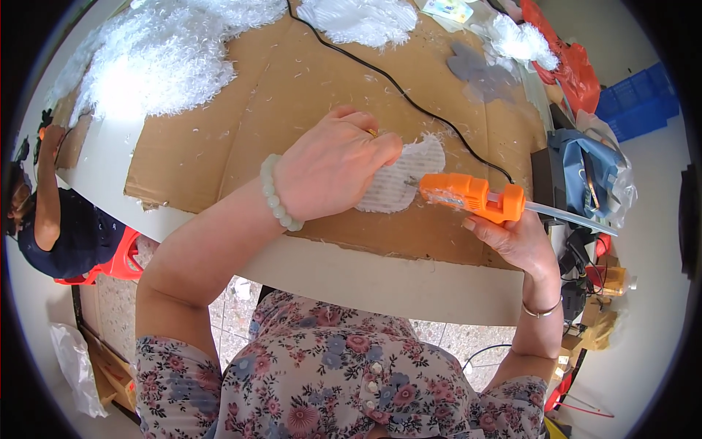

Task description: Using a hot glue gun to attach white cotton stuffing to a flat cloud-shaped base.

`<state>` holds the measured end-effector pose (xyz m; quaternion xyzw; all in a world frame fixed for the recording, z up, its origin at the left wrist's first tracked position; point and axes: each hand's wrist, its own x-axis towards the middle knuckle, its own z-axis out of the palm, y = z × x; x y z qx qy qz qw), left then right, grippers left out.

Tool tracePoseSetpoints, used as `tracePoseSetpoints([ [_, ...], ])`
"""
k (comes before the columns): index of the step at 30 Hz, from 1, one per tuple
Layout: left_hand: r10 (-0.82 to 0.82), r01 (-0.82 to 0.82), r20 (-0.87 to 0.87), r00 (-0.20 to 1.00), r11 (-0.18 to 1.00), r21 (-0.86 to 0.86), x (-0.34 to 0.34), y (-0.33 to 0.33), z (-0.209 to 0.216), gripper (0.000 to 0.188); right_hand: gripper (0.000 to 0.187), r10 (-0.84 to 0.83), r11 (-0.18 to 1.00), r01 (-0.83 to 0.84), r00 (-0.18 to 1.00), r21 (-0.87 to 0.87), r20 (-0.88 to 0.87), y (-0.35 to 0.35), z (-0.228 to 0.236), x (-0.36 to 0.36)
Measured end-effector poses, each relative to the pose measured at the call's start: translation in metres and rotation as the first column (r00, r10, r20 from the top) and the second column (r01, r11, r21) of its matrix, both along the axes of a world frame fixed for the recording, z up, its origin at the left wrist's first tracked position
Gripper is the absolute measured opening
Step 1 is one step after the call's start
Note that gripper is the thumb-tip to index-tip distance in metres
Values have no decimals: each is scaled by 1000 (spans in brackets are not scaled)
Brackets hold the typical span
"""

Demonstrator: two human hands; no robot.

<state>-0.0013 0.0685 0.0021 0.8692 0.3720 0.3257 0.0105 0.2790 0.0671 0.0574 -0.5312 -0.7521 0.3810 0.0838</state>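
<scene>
My right hand (521, 240) grips an orange hot glue gun (468, 194), its nozzle pointing left. A long translucent glue stick (570, 217) juts from its back end. Under the nozzle lies a white, faintly striped, fuzzy-edged oval piece (409, 175), flat on brown cardboard (307, 80). My left hand (333, 164), with a pale green bead bracelet at the wrist, is closed over the left side of this piece. Thumb and fingers are pressed together, and what they pinch is hidden.
A heap of white shredded fibre (161, 62) covers the far left, with another white pile (358, 20) beyond. A black cord (395, 80) crosses the cardboard to the right. Grey translucent pieces (482, 72) lie far right. Another person (62, 227) sits at the left.
</scene>
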Motion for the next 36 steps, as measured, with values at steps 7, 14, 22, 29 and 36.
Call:
tracePoseSetpoints([
  [7, -8, 8, 26, 1000, 1000, 0, 0, 2, -2, 16, 28, -11, 1000, 11, 1000, -9, 10, -3, 2, -1],
  [14, 1, -2, -13, 1000, 995, -101, -2, 0, 1, 22, 29, 1, 1000, -1, 1000, -9, -3, -6, 4, -1],
  [22, -8, 9, 16, 1000, 994, -107, -4, 2, -1, 25, 33, 74, 997, -75, 997, 12, 29, -8, 10, -15],
  [29, -36, 48, 112, 993, 993, -111, -6, 9, -5, 14, 28, 144, 990, -144, 988, -1, -59, -7, 8, -26],
  [36, -45, 58, 130, 990, 994, -94, -8, 9, -6, 13, 33, -51, 989, 28, 986, -142, -161, -9, 3, -9],
])
